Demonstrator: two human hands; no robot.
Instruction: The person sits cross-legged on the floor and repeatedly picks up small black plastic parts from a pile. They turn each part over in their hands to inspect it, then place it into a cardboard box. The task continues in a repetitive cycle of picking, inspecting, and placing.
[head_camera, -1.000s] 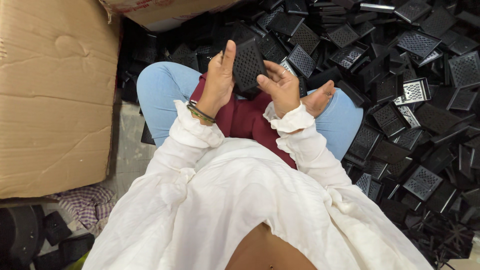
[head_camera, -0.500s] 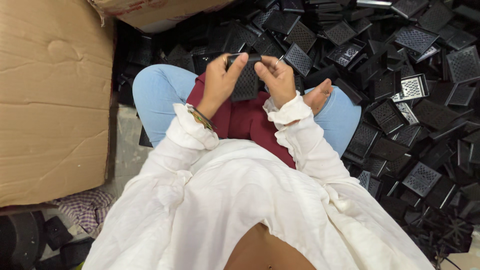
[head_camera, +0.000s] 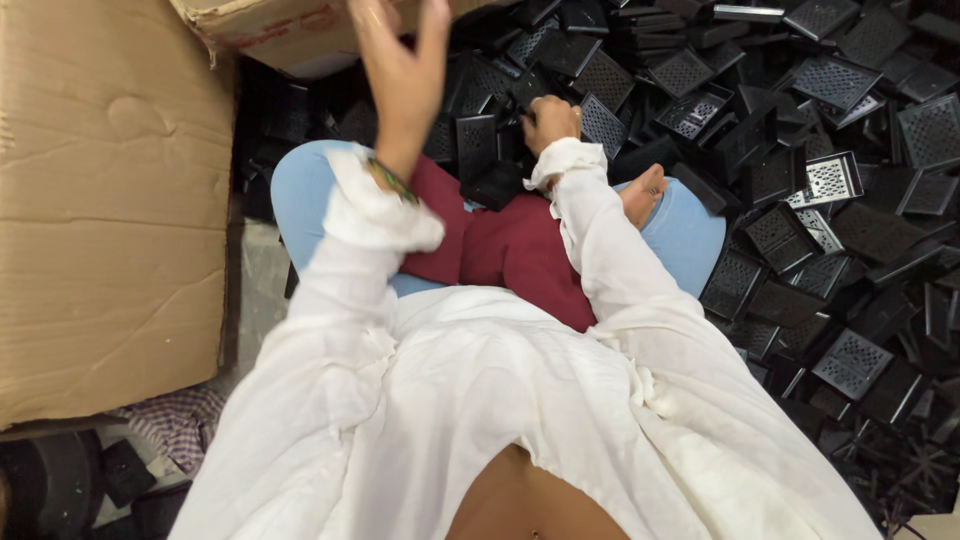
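Now, left hand (head_camera: 400, 75): raised, open, empty.
Right hand (head_camera: 548, 118): nearer, fingers curled into black grille pieces (head_camera: 600, 75) ahead; grasp unclear.

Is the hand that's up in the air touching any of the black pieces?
Apart. In the head view the left hand is raised with open, empty fingers in front of the cardboard box, well clear of the black grille pieces on the floor.

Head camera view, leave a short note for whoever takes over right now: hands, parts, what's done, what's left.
Left hand: raised, open, empty, near the torn brown cardboard box.
Right hand: down in the heap of black perforated plastic plates; its grip on one cannot be confirmed.
Done: cannot tell from this view.
Left: the large heap ahead and to the right.
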